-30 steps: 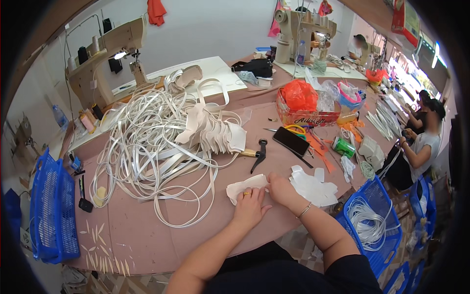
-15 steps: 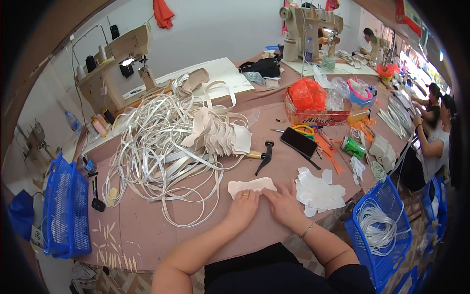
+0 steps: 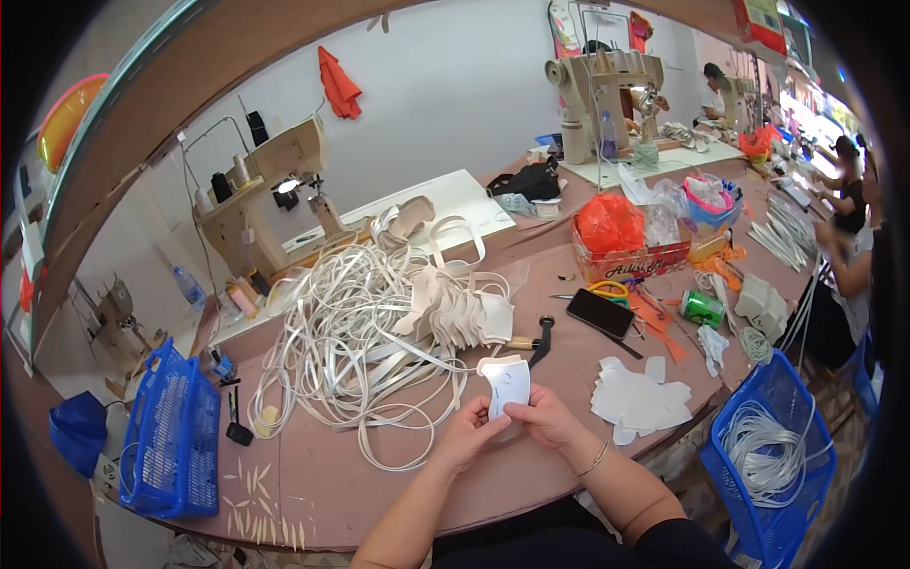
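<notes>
Between my two hands a small folded leather piece (image 3: 510, 381), white outside with pen marks and beige along its top edge, stands raised above the table. My left hand (image 3: 474, 431) pinches its lower left side. From the right, my right hand (image 3: 545, 417) has its thumb pressed on the white face. Just beyond lies a hammer (image 3: 543, 341) with a black head and wooden handle. A row of beige leather pieces (image 3: 464, 313) rests on a tangle of white straps (image 3: 332, 332). Flat white cut pieces (image 3: 640, 398) lie right of my right hand.
A black phone (image 3: 600, 313) and yellow-handled scissors (image 3: 609, 288) lie beyond the hammer. A red box (image 3: 626, 261) holds plastic bags. Blue baskets stand at the left (image 3: 171, 446) and right (image 3: 815, 474) table edges. Sewing machines (image 3: 237, 199) line the back; people work at far right.
The leather piece, lying flat under both hands before, is now lifted and turned upright, its white side showing. The whole view has shifted, with things appearing lower and further right.
</notes>
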{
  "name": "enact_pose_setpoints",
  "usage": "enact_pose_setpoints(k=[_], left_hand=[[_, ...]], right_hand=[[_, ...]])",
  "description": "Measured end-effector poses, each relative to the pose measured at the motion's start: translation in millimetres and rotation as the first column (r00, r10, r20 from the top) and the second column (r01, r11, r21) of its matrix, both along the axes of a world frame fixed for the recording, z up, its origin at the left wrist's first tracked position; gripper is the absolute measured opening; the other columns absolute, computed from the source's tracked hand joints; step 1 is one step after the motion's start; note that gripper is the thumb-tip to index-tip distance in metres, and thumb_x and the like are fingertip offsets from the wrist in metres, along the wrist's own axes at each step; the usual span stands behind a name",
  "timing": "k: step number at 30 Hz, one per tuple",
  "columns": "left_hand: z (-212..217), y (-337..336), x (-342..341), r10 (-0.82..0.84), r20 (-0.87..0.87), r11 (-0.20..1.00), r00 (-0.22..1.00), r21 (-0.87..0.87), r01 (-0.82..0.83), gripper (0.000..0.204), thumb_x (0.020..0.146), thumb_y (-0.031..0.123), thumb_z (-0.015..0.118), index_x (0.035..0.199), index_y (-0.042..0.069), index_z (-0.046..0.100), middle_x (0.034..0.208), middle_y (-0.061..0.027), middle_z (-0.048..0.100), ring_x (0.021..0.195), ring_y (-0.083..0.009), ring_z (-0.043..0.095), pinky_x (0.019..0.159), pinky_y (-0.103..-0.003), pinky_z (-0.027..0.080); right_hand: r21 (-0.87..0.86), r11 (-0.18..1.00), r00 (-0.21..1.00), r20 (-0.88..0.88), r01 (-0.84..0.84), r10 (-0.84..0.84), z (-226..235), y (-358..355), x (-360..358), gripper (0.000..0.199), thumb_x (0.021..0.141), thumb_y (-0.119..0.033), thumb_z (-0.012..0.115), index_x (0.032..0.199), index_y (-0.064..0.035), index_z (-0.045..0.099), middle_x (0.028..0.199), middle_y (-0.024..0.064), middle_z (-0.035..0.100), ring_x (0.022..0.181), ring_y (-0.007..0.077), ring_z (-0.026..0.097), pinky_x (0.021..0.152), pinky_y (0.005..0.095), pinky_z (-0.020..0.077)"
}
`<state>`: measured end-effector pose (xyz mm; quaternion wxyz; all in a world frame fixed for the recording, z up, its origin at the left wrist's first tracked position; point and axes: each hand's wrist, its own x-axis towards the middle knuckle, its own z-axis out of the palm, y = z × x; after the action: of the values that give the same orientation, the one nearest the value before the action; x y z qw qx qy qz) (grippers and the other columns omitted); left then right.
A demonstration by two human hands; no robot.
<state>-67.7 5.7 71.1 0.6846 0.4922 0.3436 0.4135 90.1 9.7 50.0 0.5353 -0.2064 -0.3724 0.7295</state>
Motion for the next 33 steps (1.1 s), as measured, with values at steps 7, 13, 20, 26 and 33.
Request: enact_pose_setpoints(k=[7, 13, 20, 26, 33], left_hand=[[-7.1, -5.6, -8.5, 0.131, 0.117, 0.989, 0.984, 0.053, -0.138, 0.012, 0.083, 0.012, 0.059, 0.094, 0.007, 0.054, 0.085, 0.0009, 0.054, 0.071, -0.0038, 0.045, 0.059, -0.016, 0.036], [-19.4, -3.0, -1.2, 0.193, 0.143, 0.976, 0.971, 0.074, -0.205, 0.014, 0.086, 0.016, 0.057, 0.096, 0.005, 0.055, 0.083, 0.0008, 0.055, 0.070, -0.0043, 0.047, 0.060, -0.018, 0.039], [-12.8, -5.8, -1.7, 0.216, 0.052, 0.968, 0.975, 0.115, -0.221, 0.023, 0.088, 0.017, 0.054, 0.103, 0.000, 0.056, 0.092, -0.0050, 0.060, 0.079, -0.0096, 0.056, 0.068, -0.022, 0.045], [-15.8, -0.9, 3.1, 0.545, 0.235, 0.829, 0.805, -0.007, -0.560, 0.024, 0.087, 0.023, 0.056, 0.091, -0.001, 0.058, 0.081, -0.0051, 0.060, 0.072, -0.0108, 0.056, 0.061, -0.023, 0.046], [-25.7, 27.5, 28.8, 0.624, 0.136, 0.781, 0.769, -0.090, -0.618, 0.027, 0.085, 0.027, 0.058, 0.084, 0.001, 0.059, 0.072, -0.0027, 0.058, 0.064, -0.0086, 0.051, 0.056, -0.023, 0.041]], right_hand=[[0.045, 0.997, 0.954, 0.295, -0.064, 0.048, 5.6, -12.0, -5.3, 0.032, 0.075, -0.010, 0.068, 0.105, -0.0011, 0.058, 0.098, 0.0050, 0.061, 0.091, 0.0122, 0.057, 0.083, 0.0268, 0.0441], [0.040, 0.994, 0.992, 0.073, 0.102, -0.105, 12.2, -21.7, -15.7, 0.030, 0.075, -0.010, 0.068, 0.102, -0.0006, 0.059, 0.094, 0.0047, 0.062, 0.087, 0.0116, 0.058, 0.079, 0.0262, 0.0458], [0.131, 0.985, 0.896, 0.417, 0.108, -0.154, 15.3, -24.9, -16.8, 0.029, 0.077, -0.013, 0.067, 0.101, 0.0018, 0.058, 0.088, 0.0053, 0.063, 0.078, 0.0107, 0.059, 0.070, 0.0243, 0.0481], [0.139, 0.978, 0.899, 0.393, 0.152, -0.196, 9.2, -26.0, -48.6, 0.028, 0.076, -0.015, 0.068, 0.097, 0.0023, 0.059, 0.088, 0.0055, 0.062, 0.077, 0.0099, 0.058, 0.069, 0.0241, 0.0476], [0.250, 0.943, 0.799, 0.509, 0.218, -0.320, 19.0, -20.9, -33.6, 0.014, 0.079, -0.012, 0.064, 0.083, 0.0002, 0.058, 0.077, 0.0042, 0.060, 0.069, 0.0072, 0.054, 0.061, 0.0210, 0.0435]])
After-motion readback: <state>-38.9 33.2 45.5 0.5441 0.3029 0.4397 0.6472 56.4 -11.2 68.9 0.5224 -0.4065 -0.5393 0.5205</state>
